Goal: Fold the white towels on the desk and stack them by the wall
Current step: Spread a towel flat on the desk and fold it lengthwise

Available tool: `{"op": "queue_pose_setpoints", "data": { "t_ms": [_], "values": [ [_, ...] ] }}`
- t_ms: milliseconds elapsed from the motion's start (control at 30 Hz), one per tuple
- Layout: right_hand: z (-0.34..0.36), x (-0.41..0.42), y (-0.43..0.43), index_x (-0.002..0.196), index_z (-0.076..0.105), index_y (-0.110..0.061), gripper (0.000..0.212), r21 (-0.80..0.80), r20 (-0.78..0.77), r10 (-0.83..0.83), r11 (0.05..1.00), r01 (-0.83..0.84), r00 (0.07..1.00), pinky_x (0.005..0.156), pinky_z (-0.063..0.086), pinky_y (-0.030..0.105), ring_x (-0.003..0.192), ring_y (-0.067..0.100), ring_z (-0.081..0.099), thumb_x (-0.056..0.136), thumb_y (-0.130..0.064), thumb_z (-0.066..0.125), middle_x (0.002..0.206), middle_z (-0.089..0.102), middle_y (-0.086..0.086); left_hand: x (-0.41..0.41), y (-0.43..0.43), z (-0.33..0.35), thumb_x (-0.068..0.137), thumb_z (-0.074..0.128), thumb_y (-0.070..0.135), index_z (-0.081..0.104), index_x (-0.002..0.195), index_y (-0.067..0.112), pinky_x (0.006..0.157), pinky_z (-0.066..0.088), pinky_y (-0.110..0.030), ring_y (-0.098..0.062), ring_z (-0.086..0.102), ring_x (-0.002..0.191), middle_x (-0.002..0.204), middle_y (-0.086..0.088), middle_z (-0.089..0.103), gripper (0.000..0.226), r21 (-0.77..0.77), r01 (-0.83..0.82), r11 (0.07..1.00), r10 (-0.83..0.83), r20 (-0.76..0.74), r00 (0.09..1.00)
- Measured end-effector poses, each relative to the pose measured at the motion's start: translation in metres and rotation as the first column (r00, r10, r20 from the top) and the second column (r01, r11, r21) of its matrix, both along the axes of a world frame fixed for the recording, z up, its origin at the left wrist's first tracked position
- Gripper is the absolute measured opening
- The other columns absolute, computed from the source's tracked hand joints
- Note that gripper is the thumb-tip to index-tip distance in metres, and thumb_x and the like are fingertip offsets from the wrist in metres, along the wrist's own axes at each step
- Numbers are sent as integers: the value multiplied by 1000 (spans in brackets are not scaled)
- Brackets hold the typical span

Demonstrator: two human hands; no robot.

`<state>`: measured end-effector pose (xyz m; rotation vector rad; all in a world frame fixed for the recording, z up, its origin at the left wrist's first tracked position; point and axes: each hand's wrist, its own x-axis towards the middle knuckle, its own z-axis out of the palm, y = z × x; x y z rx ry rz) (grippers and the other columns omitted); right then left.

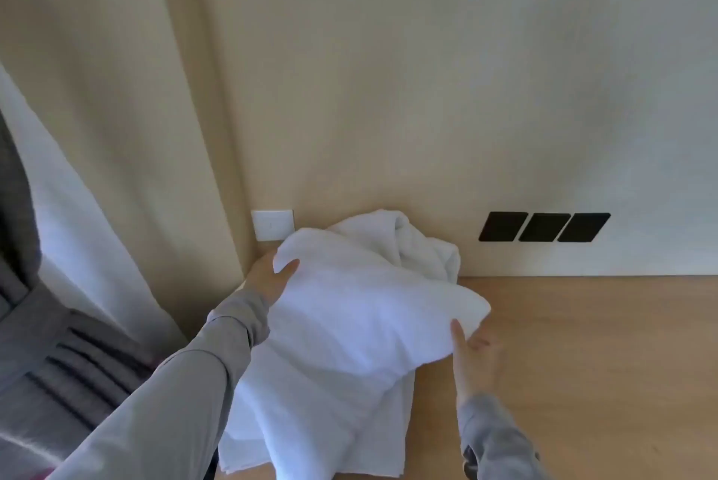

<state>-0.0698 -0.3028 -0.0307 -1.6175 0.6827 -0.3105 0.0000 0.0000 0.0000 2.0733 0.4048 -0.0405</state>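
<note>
Held towel: white towel, bunched into a puffy fold, raised a little over the desk at about 6 o'clock of the view, near the wall.
Left hand: left hand at the towel's 9 o'clock edge; thumb lies over the top of the cloth, fingers hidden beneath it. It grasps the towel.
Right hand: right hand at the towel's 4 o'clock corner; thumb points up against the cloth, fingers tucked under the corner. It grasps the towel.
Sleeves: both arms in grey sleeves, coming in from 7 and 5 o'clock.
Lower cloth: a flat white layer lies on the desk at 6 o'clock of the held bundle and reaches the near edge. Whether it is the same towel or another, cannot tell.
Crumpled cloth: a rumpled white heap at 12 o'clock of the bundle, touching the wall. Same doubt.
Desk: light wooden desk, its bare top stretching toward 3 o'clock.
Wall: pale wall behind the desk.
Wall fittings: white switch plate at 10 o'clock of the towel; three black plates in a row at 2 o'clock.
Left margin: white curtain at 9 o'clock of the view, grey upholstered seat below it at 8 o'clock.
</note>
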Motion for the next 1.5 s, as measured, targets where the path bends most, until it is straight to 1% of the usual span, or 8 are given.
{"op": "queue_pose_setpoints", "data": {
  "t_ms": [167,300,533,733,900,1233,1333,1500],
  "values": [
    [-31,-8,13,107,58,-13,37,416,-135,214,898,-141,968,98,42,39,101,18,56,82,-39,66,102,62,1,32,17,-16,91,55,41,41,138,7,105,37,-46,-34,46,124,138,-13,48,60,-34,5,999,-6,-15,1000],
    [-27,-1,26,114,52,-32,43,478,-38,269,851,-219,962,104,37,38,109,12,52,76,-29,72,117,58,-13,57,26,-25,89,50,53,43,135,12,95,42,-38,-28,51,113,133,-9,52,62,-99,55,994,-61,-55,997],
    [6,7,21,127,54,-24,51,490,191,362,770,-408,912,93,48,38,112,16,62,79,-32,71,121,65,-2,75,33,-35,74,63,63,54,126,4,89,42,-38,-34,53,108,127,-14,56,78,18,18,1000,-13,-214,977],
    [78,20,31,122,59,-17,41,499,269,311,764,-408,912,74,57,32,104,19,66,85,-34,65,115,68,4,55,45,-26,74,73,46,55,123,0,95,44,-42,-33,55,106,125,-16,58,70,-234,-25,972,-39,-268,963],
    [158,19,43,117,60,-1,41,443,468,371,687,-576,802,70,56,32,103,28,66,88,-28,63,112,67,17,32,31,-5,62,68,58,48,129,18,99,40,-40,-24,57,109,126,-6,59,81,-620,-27,784,-81,-145,986],
    [239,-7,-31,97,73,-15,23,358,568,270,769,-529,777,72,57,33,99,24,68,82,-31,67,104,72,10,14,-46,76,61,75,52,59,121,18,85,50,-37,-20,67,101,112,-3,70,71,-765,162,623,-139,95,986],
    [245,-21,-75,82,77,-21,17,373,580,205,794,-481,788,70,58,33,94,21,70,86,-30,63,97,74,7,2,-92,106,72,70,45,64,112,19,77,53,-32,-19,70,95,107,-3,72,48,-716,266,646,-132,238,962],
    [247,-51,-172,113,64,-11,36,394,545,124,835,-384,829,76,58,33,101,23,67,85,-34,62,108,71,9,-21,-191,144,78,72,42,68,105,16,84,54,-37,-22,69,96,102,-4,73,38,-620,265,738,17,410,912]
  ]
}}
